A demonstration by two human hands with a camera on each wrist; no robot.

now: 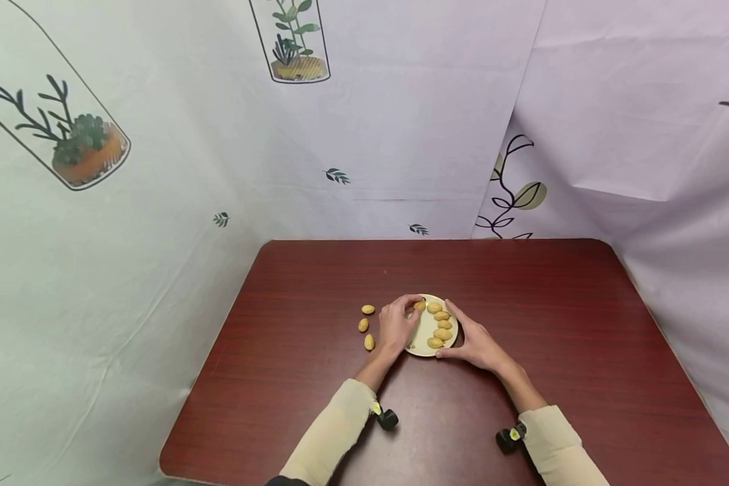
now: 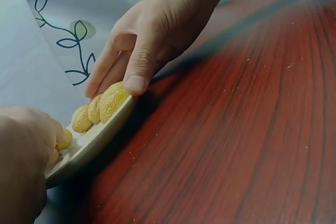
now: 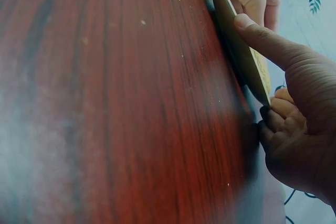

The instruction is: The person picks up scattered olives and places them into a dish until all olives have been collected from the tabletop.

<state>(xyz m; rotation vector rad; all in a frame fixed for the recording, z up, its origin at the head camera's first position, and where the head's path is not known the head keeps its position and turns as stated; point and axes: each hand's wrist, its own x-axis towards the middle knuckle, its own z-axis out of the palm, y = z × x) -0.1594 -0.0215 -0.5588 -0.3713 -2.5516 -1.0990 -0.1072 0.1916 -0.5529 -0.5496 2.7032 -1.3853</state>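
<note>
1. Left hand [image 1: 397, 325] is over the left side of the plate, pinching one yellow nut [image 1: 420, 305] between thumb and fingertips, right by the far rim.
2. Right hand [image 1: 476, 344] has hold of the small pale plate [image 1: 424, 329] from the right, thumb on the near edge and fingers round the far side.
3. So the plate's on the bench [image 1: 316, 405], sitting between both hands. Five more nuts [image 1: 443, 334] line its right side in a curved row, and the middle is bare.
4. Three loose nuts [image 1: 363, 325] are on the bench just left of the left hand, in a rough column, apart from each other.
5. Close up in the left wrist view, the nuts look wrinkly.
6. Both arms wear cream sleeves [image 1: 334, 432] with little black gadgets [image 1: 387, 420] at the wrists.
7. Behind it all hangs pale cloth [image 1: 413, 135] printed with potted plants and leaves.
</note>
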